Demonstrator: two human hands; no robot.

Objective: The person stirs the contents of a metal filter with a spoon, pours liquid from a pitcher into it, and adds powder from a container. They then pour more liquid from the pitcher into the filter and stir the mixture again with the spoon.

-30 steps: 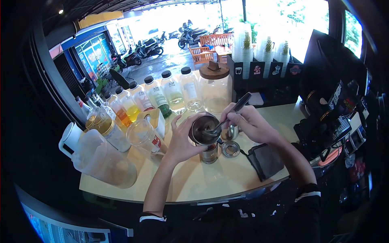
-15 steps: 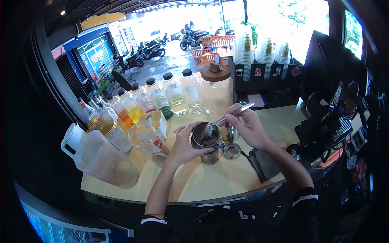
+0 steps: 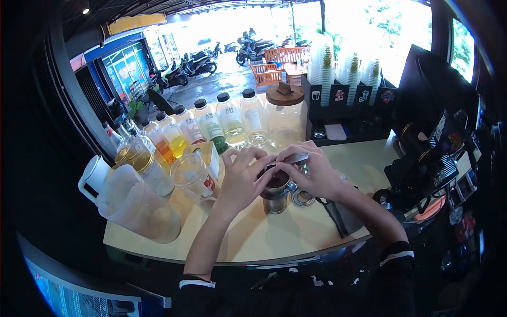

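A metal cup [image 3: 275, 202] with dark contents stands on the counter, partly hidden by both hands. Over its rim, my left hand [image 3: 244, 177] has its fingertips pinched near those of the other hand; what they hold is hidden. My right hand [image 3: 311, 171] is closed on a metal utensil [image 3: 297, 158], which lies across above the cup, its far end out of sight. Just right of the cup lies a round metal ring-shaped part [image 3: 302, 197]. Beside it is a black cloth [image 3: 343, 219].
Left of the hands stand a clear jug [image 3: 194, 177], a large plastic pitcher [image 3: 138, 203] and a row of bottles [image 3: 231, 124]. Behind is a glass jar [image 3: 285, 124] with a wooden lid. Cup stacks [image 3: 322, 66] fill a black holder; dark equipment [image 3: 422, 169] stands right.
My left hand has left the side of the cup and moved up to its rim. My right hand has come left and lower, and the utensil has turned flatter. The view has shifted slightly.
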